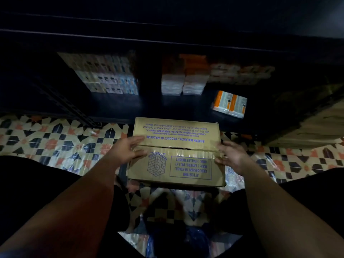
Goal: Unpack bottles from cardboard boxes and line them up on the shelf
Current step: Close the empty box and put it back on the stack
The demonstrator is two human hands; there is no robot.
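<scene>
1. You are at the very start: the box [176, 151] sits on the tiled floor [46, 140] in front of you, its top flaps closed and the seam between them looking taped over.
2. Your left hand [128, 149] lies on the box's left edge at the seam, fingers nearly straight and spread, gripping nothing.
3. Your right hand [230, 155] rests at the box's right edge, fingers loosely extended against the cardboard, also holding nothing.
4. No bottles show anywhere; whatever the box holds is hidden under the flaps, so nothing is unpacked yet.
5. The shelf [176, 107] stands just beyond the box, dark and low. It carries stacked packs [109, 79] on the left, white and orange packs [184, 81] in the middle, and a loose orange pack [229, 104] lying near the front right.
6. A bare stretch of shelf shows in front of the stacks, which looks like the likely place for a row.
7. Still ahead, by my reading: open the flaps, lift the bottles out, and line them up on the shelf. Whether other boxes wait is not visible.
</scene>
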